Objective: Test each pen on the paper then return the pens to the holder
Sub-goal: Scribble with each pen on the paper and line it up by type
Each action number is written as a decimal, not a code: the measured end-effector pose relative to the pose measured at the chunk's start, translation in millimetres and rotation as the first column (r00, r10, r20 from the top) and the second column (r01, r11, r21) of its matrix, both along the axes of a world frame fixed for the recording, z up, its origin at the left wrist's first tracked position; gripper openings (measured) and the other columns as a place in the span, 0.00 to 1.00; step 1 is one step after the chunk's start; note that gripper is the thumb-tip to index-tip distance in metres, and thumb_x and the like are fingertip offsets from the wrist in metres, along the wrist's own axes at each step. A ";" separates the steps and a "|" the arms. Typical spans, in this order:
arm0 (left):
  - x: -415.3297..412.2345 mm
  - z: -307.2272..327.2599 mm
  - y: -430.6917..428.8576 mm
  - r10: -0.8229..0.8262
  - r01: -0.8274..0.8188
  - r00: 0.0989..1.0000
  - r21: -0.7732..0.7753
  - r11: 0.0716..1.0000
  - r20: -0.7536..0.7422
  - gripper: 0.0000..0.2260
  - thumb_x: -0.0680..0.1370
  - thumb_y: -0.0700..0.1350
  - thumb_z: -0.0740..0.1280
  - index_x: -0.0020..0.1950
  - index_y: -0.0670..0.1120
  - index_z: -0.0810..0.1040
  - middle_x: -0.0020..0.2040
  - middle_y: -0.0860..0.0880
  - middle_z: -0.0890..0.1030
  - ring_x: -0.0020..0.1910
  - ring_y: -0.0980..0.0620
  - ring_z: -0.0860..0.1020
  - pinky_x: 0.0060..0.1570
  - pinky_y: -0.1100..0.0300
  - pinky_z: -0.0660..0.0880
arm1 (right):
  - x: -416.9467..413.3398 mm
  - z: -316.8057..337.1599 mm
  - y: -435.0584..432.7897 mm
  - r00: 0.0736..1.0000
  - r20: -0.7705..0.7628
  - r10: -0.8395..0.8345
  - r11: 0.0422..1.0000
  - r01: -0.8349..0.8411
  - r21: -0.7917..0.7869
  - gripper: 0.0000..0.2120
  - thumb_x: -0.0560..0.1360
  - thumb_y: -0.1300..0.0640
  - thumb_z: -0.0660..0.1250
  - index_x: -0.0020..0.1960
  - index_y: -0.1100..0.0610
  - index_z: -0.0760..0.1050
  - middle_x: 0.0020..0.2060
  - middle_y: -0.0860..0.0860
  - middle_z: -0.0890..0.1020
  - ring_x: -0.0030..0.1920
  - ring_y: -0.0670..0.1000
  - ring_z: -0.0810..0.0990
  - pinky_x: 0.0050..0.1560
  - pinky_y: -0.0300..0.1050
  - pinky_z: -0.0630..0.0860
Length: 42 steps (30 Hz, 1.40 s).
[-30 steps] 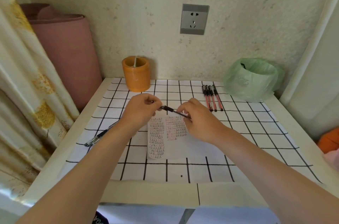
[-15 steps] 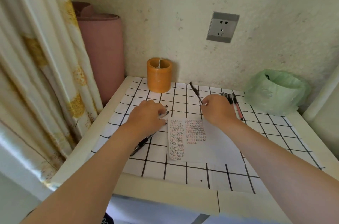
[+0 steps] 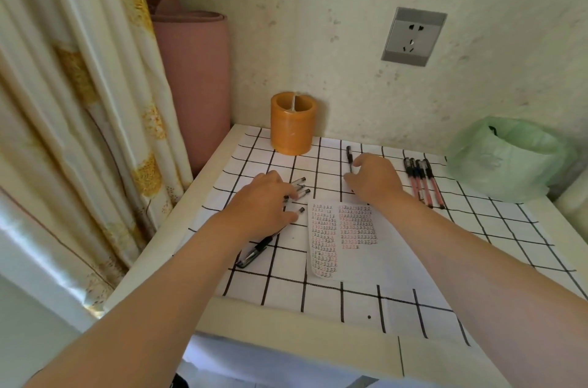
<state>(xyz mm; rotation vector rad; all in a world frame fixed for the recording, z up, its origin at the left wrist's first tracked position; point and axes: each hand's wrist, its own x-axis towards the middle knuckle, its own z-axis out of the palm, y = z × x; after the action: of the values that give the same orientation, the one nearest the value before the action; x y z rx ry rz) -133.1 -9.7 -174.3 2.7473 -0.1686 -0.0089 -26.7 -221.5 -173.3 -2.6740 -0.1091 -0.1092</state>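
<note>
The right hand [image 3: 375, 182] pinches a black pen [image 3: 349, 156] just beyond the paper [image 3: 359, 257]; the left hand [image 3: 262, 208] lies spread over loose pens [image 3: 301, 192]. Likely returning: next, lift it into the orange holder [image 3: 292, 126].

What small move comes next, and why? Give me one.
Probably the right hand should carry the slim black pen it pinches back-left to the orange cylindrical holder and drop it in: the white paper sheet already bears rows of marks, and the holder stands open nearby.
</note>
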 end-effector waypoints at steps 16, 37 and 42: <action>-48.4 23.8 28.3 0.081 -0.081 0.997 -0.041 0.996 -0.013 0.08 0.71 0.55 0.73 0.44 0.56 0.76 0.39 0.57 0.77 0.41 0.56 0.76 0.41 0.58 0.74 | -86.5 16.7 65.5 0.596 0.056 0.801 0.566 -0.722 -0.399 0.11 0.71 0.56 0.69 0.52 0.50 0.82 0.45 0.49 0.80 0.49 0.52 0.77 0.49 0.50 0.76; -53.6 38.6 19.8 0.100 -0.097 0.995 -0.201 0.975 0.007 0.03 0.79 0.51 0.68 0.50 0.55 0.81 0.42 0.55 0.80 0.40 0.54 0.76 0.42 0.55 0.75 | -99.4 41.2 24.1 0.749 0.148 0.646 0.761 -0.617 -0.200 0.08 0.77 0.59 0.65 0.55 0.51 0.74 0.49 0.47 0.76 0.49 0.49 0.77 0.49 0.51 0.77; -50.0 39.3 -8.4 0.061 -0.032 0.995 -0.332 0.943 0.078 0.04 0.76 0.50 0.72 0.49 0.57 0.79 0.43 0.56 0.81 0.41 0.58 0.77 0.41 0.61 0.73 | -111.7 45.1 0.3 0.775 0.074 0.627 0.779 -0.624 -0.060 0.13 0.77 0.52 0.65 0.60 0.44 0.73 0.49 0.40 0.76 0.48 0.43 0.77 0.47 0.43 0.75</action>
<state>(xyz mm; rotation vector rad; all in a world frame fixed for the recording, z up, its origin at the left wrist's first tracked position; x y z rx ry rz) -183.1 -18.1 -135.0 2.4155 -0.1164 0.1405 -138.5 -221.1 -128.2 -2.5107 -1.0301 -0.0117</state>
